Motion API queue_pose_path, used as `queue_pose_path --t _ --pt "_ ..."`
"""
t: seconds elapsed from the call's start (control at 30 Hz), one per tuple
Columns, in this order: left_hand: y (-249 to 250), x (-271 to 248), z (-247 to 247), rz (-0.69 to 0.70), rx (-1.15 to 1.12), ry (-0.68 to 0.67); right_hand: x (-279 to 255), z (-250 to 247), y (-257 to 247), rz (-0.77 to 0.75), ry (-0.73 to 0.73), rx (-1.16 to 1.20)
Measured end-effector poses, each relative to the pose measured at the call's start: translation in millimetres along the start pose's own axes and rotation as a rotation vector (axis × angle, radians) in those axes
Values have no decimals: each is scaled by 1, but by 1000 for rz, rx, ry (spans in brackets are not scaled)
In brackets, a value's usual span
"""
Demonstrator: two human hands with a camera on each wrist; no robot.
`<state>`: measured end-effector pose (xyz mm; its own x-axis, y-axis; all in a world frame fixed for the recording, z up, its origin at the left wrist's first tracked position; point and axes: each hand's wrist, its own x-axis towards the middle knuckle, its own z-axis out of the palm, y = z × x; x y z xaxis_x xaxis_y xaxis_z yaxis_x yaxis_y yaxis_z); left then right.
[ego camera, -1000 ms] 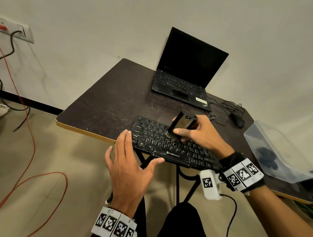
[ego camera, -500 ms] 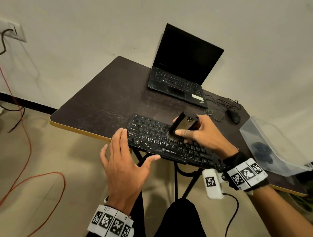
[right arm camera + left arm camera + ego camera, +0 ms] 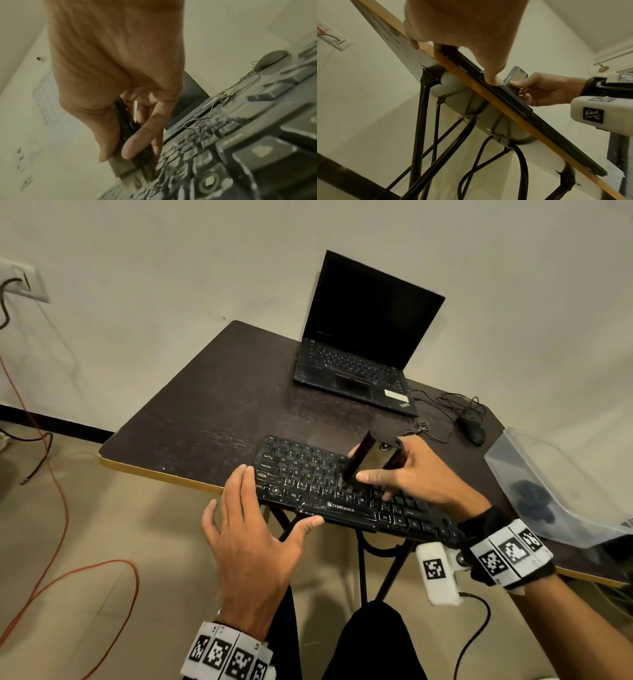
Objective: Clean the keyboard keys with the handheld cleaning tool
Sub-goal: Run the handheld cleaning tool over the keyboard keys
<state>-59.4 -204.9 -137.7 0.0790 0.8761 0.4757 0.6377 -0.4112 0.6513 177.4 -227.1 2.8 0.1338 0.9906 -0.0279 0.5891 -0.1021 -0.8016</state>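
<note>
A black keyboard (image 3: 308, 474) with yellow legends lies at the near edge of the dark table (image 3: 212, 419). My right hand (image 3: 407, 474) grips a flat black brush (image 3: 368, 458) between thumb and fingers, its bristles (image 3: 139, 180) down on the middle keys (image 3: 188, 155). My left hand (image 3: 253, 529) lies with straight fingers on the keyboard's left end, the thumb (image 3: 493, 79) pressed against the keyboard's front edge (image 3: 508, 97). In the left wrist view the brush (image 3: 515, 75) stands up behind that thumb, held by the right hand (image 3: 544, 90).
An open black laptop (image 3: 363, 344) stands at the back of the table. A wired mouse (image 3: 472, 429) and its cable lie to the right, beside a clear plastic box (image 3: 548, 491). Orange and black cords run across the floor (image 3: 68, 542) on the left.
The brush and right hand have shifted slightly along the middle keys. The left hand keeps its place on the keyboard's left end. The head camera has moved a little.
</note>
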Motion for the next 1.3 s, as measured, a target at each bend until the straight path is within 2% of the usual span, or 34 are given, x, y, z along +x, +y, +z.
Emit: queue_pose_path --t 0.13,0.27,0.4,0.57,0.7,0.83,0.87,1.0,1.13,1.27,1.3 --pt "0 0 -1 7 7 4 2 -4 6 29 132 -16" --pt "1 0 0 9 4 18 -8 -4 -1 1 2 -22" --pt "0 -1 0 4 16 13 -5 -7 10 34 156 5" --pt "0 0 -1 -4 15 9 -16 -11 4 14 -8 -13" --pt "-1 -1 -1 -5 23 7 -11 -14 12 28 141 -17" --pt "1 0 0 -4 19 21 -17 -17 8 15 7 -34" --pt "1 0 0 -3 22 22 -17 -18 9 21 13 -35" --pt "0 0 -1 0 26 15 -12 -21 20 31 187 -7" --pt "0 0 -1 -8 12 20 -20 -25 13 49 42 -30" --pt "1 0 0 -1 18 13 -15 -29 22 65 200 -33" --pt "1 -1 0 -2 18 10 -15 -29 21 71 191 -33"
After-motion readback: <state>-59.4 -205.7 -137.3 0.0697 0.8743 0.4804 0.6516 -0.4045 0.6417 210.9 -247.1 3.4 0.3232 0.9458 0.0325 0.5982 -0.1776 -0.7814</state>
